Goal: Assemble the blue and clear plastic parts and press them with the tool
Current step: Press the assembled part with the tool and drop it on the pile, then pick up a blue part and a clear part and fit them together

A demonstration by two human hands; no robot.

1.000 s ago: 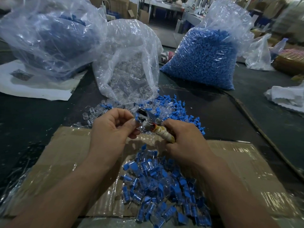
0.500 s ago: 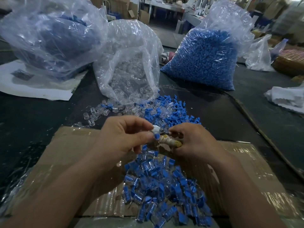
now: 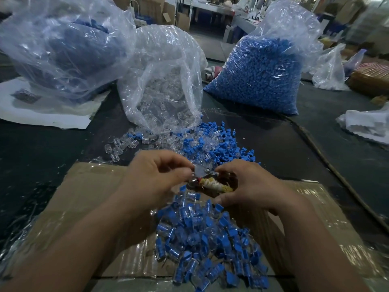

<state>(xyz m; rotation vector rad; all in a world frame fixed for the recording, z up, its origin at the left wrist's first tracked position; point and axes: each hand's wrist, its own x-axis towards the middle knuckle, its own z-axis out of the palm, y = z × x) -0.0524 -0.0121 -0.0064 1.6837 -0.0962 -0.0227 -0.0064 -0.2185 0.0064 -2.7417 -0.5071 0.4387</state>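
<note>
My right hand (image 3: 250,186) grips a small metal pressing tool (image 3: 203,172) by its handle, which is wrapped in yellowish tape (image 3: 216,185). My left hand (image 3: 155,180) pinches a small plastic part against the tool's metal head; the fingers and blur hide most of it. Both hands hover over a pile of joined blue-and-clear parts (image 3: 202,239) on a flattened cardboard sheet (image 3: 88,197). Beyond the hands lie loose blue plugs and clear caps (image 3: 212,144).
An open bag of clear caps (image 3: 164,91) stands behind the loose parts. A full bag of blue plugs (image 3: 261,74) is at the back right, and another large bag (image 3: 63,43) at the back left. A cable (image 3: 328,163) runs along the right side of the dark table.
Both hands dropped a little toward the cardboard. My left hand brought a small part to the tool's head, and the tool's metal head now shows between the two hands.
</note>
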